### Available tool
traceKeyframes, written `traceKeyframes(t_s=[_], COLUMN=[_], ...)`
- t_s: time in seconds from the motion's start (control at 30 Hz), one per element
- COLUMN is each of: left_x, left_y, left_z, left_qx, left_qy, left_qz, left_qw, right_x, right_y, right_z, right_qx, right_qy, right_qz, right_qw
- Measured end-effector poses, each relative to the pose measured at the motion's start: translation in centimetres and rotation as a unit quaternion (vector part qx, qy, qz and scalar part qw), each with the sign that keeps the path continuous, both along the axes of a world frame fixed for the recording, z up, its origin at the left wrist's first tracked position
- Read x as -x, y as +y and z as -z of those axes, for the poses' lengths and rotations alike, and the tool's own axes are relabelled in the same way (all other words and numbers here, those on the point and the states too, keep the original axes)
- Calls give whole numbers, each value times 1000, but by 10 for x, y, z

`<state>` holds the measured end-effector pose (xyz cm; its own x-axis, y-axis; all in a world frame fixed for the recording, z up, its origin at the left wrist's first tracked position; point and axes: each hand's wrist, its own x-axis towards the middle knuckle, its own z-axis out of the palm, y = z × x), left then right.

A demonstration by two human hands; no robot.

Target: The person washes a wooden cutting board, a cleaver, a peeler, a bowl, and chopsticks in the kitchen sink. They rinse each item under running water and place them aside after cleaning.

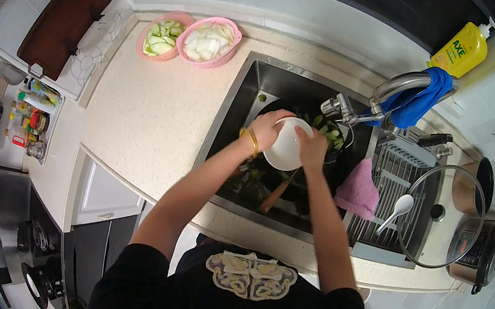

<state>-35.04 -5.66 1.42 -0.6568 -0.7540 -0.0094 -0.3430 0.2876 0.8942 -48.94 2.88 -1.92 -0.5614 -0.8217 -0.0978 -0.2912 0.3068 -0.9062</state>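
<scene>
Over the sink my two hands grip a white bowl, tilted so that its inside faces me. My left hand has its rim on the left side. With the thumb reaching inside, my right hand clasps the opposite side. Beneath the bowl lies a dark pan or wok, mostly hidden, and a wooden handle points towards me. Green leaves show to the right of the bowl. The faucet reaches in from the back right, a blue cloth draped over its neck.
A pink cloth hangs on the sink's right edge beside a dish rack with a white spoon and a glass lid. Two pink baskets of cut vegetables, white slices and green slices, stand at the back left.
</scene>
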Motion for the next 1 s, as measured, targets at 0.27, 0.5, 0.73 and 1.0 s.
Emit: traceKeyframes(t_s=[0.27,0.5,0.73,1.0], left_x=[7,4,15,31], left_y=[58,5,42,33], left_z=[68,16,-36,-7], left_qx=[-417,130,384,-259], left_qy=[376,142,124,151], left_qz=[-306,-112,92,-36], left_qw=[769,975,910,953], right_x=[-73,-12,-18,-52], right_y=[18,28,32,27], right_z=[6,-31,10,44], right_qx=[138,125,53,24], right_qy=[-231,181,-605,-692], right_qz=[76,-139,42,51], right_qw=[960,965,793,720])
